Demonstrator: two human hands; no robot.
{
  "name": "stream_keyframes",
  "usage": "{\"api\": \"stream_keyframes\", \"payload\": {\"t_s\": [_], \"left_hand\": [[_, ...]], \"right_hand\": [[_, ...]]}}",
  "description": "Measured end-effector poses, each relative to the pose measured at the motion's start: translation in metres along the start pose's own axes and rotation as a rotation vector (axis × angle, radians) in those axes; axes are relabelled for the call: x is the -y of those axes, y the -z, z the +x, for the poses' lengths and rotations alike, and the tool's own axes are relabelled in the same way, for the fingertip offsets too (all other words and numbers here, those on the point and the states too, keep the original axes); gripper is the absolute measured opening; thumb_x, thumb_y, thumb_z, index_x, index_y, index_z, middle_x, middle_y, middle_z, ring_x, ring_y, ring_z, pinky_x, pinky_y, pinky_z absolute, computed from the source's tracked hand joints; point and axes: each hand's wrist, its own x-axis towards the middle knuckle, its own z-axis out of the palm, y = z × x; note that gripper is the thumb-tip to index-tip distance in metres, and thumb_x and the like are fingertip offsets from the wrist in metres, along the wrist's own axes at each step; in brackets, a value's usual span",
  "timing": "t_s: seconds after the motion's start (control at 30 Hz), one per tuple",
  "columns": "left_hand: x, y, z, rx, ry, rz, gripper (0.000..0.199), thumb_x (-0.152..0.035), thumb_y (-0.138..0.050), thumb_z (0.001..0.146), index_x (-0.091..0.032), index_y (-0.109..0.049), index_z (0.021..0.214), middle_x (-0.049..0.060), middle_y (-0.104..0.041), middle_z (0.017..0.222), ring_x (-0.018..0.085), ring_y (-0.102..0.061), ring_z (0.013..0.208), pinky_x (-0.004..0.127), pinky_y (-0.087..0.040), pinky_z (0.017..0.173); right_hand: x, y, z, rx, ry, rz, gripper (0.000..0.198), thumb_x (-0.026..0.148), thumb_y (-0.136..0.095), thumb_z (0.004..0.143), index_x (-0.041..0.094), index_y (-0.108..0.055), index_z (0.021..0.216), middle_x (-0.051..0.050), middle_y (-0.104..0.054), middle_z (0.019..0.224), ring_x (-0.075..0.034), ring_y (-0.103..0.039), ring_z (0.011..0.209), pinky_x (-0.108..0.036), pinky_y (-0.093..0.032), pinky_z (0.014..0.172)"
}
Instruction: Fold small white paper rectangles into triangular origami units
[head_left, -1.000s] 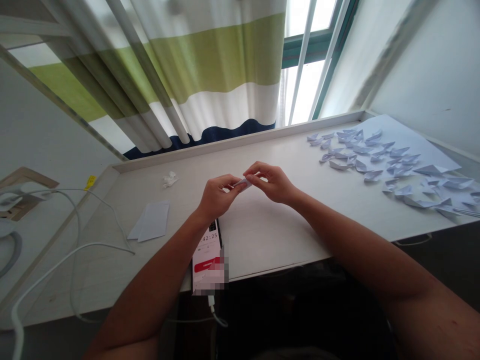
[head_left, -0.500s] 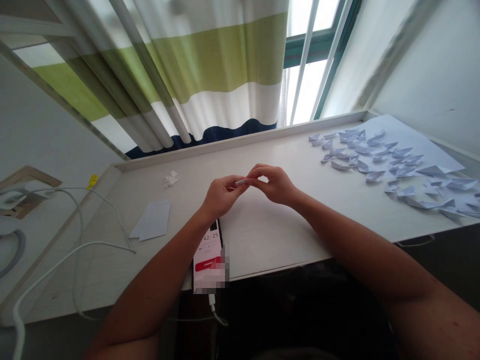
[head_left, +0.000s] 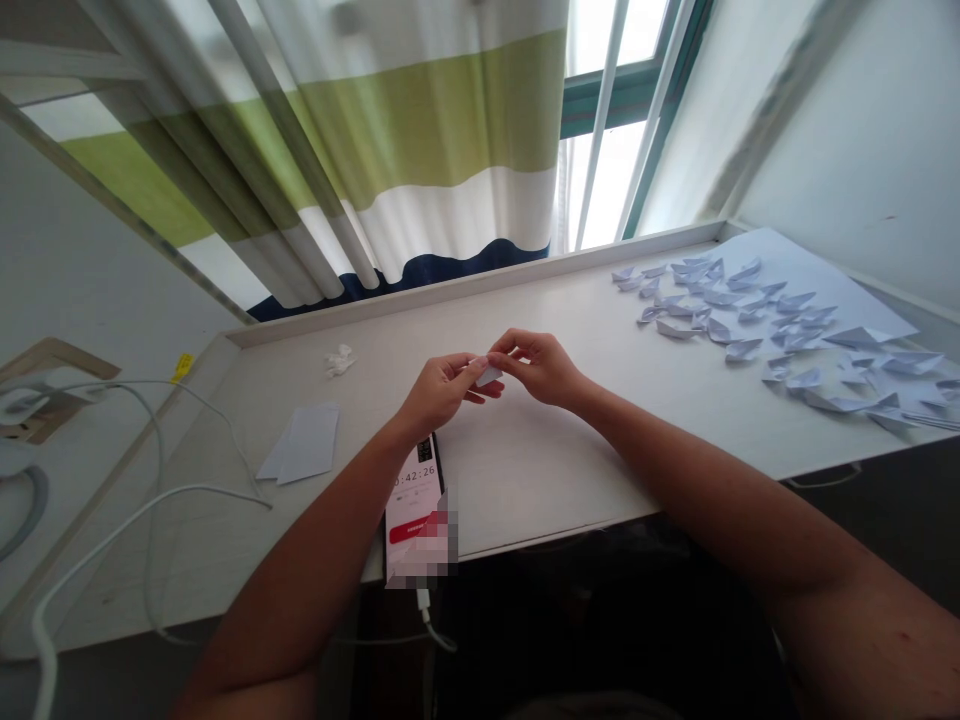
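Observation:
A small folded piece of white paper (head_left: 490, 375) is pinched between my two hands above the middle of the desk. My left hand (head_left: 442, 387) grips it from the left, thumb on top and fingers beneath. From the right, the thumb and forefinger of my right hand (head_left: 541, 366) close on its upper edge. Beneath my left wrist lies a phone (head_left: 414, 505) with a running timer on its screen, partly covered by the forearm. Farther right, several folded paper boats (head_left: 720, 298) are spread over the desk.
The white desk (head_left: 555, 480) has a raised back edge. Flat paper slips (head_left: 311, 440) and a crumpled tissue (head_left: 340, 361) lie on the left, near white cables (head_left: 210, 490). A large white sheet (head_left: 840, 285) lies at the back right. A charging plug (head_left: 424, 600) hangs from the phone.
The folded paper has turned, so more of its flat face shows. My left fingers have spread out beneath it. The phone's timer has advanced by a second.

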Motion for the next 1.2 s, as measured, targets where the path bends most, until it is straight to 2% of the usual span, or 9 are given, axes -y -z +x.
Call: {"api": "stream_keyframes", "payload": {"t_s": [0.1,0.17,0.3,0.43,0.63,0.77,0.93,1.1,1.2], "left_hand": [[0.004,0.001,0.002,-0.049,-0.010,-0.047,0.052,-0.067,-0.079,0.091,-0.018,-0.084,0.108,0.013,-0.085,0.109,0.027,-0.083,0.099,0.037,-0.067,0.082],[0.006,0.002,0.004,-0.104,-0.018,-0.133,0.052,-0.066,-0.082,0.089,-0.018,-0.084,0.107,0.012,-0.085,0.110,0.026,-0.083,0.100,0.039,-0.067,0.088],[0.007,0.000,0.005,-0.114,-0.013,-0.254,0.052,-0.063,-0.088,0.084,-0.016,-0.083,0.107,0.010,-0.085,0.107,0.025,-0.082,0.105,0.044,-0.064,0.104],[0.006,-0.002,0.006,-0.101,-0.001,-0.303,0.051,-0.058,-0.091,0.083,-0.017,-0.080,0.110,0.007,-0.084,0.103,0.024,-0.082,0.105,0.045,-0.063,0.107],[0.004,-0.003,0.005,-0.091,0.008,-0.303,0.046,-0.056,-0.089,0.086,-0.017,-0.080,0.108,0.008,-0.084,0.103,0.022,-0.081,0.099,0.043,-0.065,0.102],[0.002,-0.004,0.003,-0.089,-0.052,-0.166,0.048,-0.062,-0.079,0.093,-0.016,-0.080,0.107,0.012,-0.084,0.108,0.026,-0.082,0.105,0.042,-0.065,0.095],[0.002,-0.002,0.001,-0.198,-0.176,0.008,0.059,-0.056,-0.090,0.085,-0.018,-0.071,0.125,0.013,-0.085,0.109,0.024,-0.081,0.096,0.038,-0.064,0.086],[0.004,-0.003,0.002,-0.284,-0.298,0.058,0.036,-0.049,-0.092,0.084,-0.019,-0.078,0.098,0.008,-0.084,0.097,0.020,-0.079,0.090,0.034,-0.063,0.086],[0.006,-0.006,0.003,-0.339,-0.302,-0.007,0.036,-0.049,-0.094,0.080,-0.017,-0.080,0.088,0.009,-0.084,0.096,0.018,-0.078,0.082,0.034,-0.064,0.080]], "right_hand": [[0.003,0.000,-0.002,-0.045,0.127,-0.105,0.019,0.041,-0.076,0.100,0.023,-0.077,0.106,-0.006,-0.076,0.101,-0.021,-0.072,0.090,-0.040,-0.063,0.081],[0.003,0.000,-0.002,-0.040,0.216,-0.160,0.022,0.038,-0.080,0.098,0.027,-0.078,0.117,-0.007,-0.074,0.111,-0.023,-0.071,0.098,-0.042,-0.064,0.084],[0.000,0.002,-0.002,0.048,0.295,-0.249,0.020,0.031,-0.079,0.099,0.032,-0.081,0.119,-0.007,-0.070,0.115,-0.024,-0.069,0.103,-0.043,-0.064,0.089],[-0.003,0.005,-0.002,0.035,0.294,-0.273,0.017,0.032,-0.076,0.101,0.033,-0.083,0.117,-0.006,-0.071,0.114,-0.024,-0.069,0.104,-0.044,-0.063,0.091],[-0.001,0.002,-0.002,-0.031,0.276,-0.219,0.021,0.047,-0.074,0.103,0.028,-0.083,0.101,-0.006,-0.072,0.103,-0.022,-0.070,0.089,-0.040,-0.063,0.079],[0.001,0.000,-0.001,-0.064,0.274,-0.173,0.030,0.051,-0.070,0.105,0.025,-0.080,0.094,-0.006,-0.073,0.097,-0.020,-0.070,0.084,-0.039,-0.063,0.076],[0.004,-0.001,-0.001,-0.089,0.257,-0.156,0.033,0.054,-0.071,0.104,0.024,-0.078,0.091,-0.007,-0.075,0.097,-0.022,-0.072,0.086,-0.039,-0.063,0.077],[0.006,-0.004,-0.001,-0.135,0.168,-0.048,0.042,0.064,-0.074,0.098,0.024,-0.079,0.090,-0.007,-0.076,0.099,-0.022,-0.073,0.090,-0.040,-0.065,0.079],[0.005,-0.006,-0.001,-0.140,0.100,0.006,0.045,0.068,-0.077,0.094,0.023,-0.078,0.089,-0.006,-0.077,0.094,-0.022,-0.074,0.088,-0.040,-0.065,0.079]]}}
